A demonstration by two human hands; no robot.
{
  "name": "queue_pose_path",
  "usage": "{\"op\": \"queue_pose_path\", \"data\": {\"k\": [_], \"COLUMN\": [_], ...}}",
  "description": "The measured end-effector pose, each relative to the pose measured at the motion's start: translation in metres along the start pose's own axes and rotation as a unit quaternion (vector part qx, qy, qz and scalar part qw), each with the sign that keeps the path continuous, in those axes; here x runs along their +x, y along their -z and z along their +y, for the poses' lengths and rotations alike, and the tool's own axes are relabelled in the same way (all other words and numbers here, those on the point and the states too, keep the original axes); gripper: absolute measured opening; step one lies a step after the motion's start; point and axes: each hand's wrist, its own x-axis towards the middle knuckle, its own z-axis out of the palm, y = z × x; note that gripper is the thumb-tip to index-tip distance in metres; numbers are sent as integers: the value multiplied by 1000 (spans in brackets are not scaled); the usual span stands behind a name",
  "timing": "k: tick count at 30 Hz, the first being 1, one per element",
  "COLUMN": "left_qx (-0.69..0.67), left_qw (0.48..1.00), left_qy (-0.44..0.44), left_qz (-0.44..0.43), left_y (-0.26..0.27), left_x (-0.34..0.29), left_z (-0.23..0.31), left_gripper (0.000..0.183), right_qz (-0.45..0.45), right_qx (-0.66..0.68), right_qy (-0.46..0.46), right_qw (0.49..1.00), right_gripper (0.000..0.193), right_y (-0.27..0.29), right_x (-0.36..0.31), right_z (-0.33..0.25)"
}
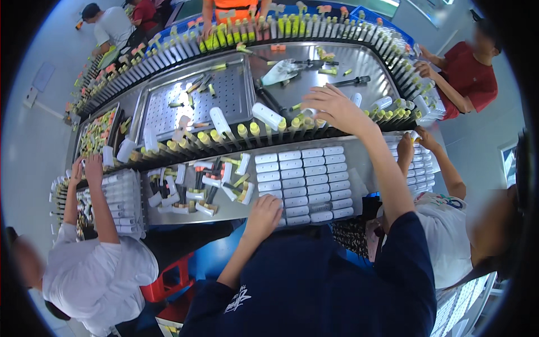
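L hand (263, 216) rested at L edge of white cases (316, 180), grip can't be told; cases set in tight rows, prob. for easy count. R hand (337, 109) spread wide, appar. empty, above yellow-tipped tubes (254, 130), racked upright prob. for quick reach.

Metal tbl (233, 212) has wht cases (316, 180) in rows, loose wht/blk parts (212, 181), perf'd tray (163, 117).

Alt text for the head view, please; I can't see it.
The person's right hand is stretched over a row of yellow-topped tubes, while the left hand is by a grid of white cases. Left of the grid lies a heap of loose parts; co-workers are on either side.
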Motion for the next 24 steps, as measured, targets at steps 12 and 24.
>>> {"op": "queue_pose_path", "data": {"k": [12,24], "left_qx": [88,-79], "left_qw": [987,992], "left_qy": [-1,81], "left_qz": [-133,-60], "left_y": [-24,48], "left_x": [-39,4], "left_z": [-2,40], "left_gripper": [36,43], "right_qz": [162,-34], "right_qx": [11,131], "right_qy": [-24,-236], "right_qw": [986,962], "right_gripper": [55,33], "right_y": [-89,-148], "right_x": [33,-252], "right_z": [-96,-193]}}
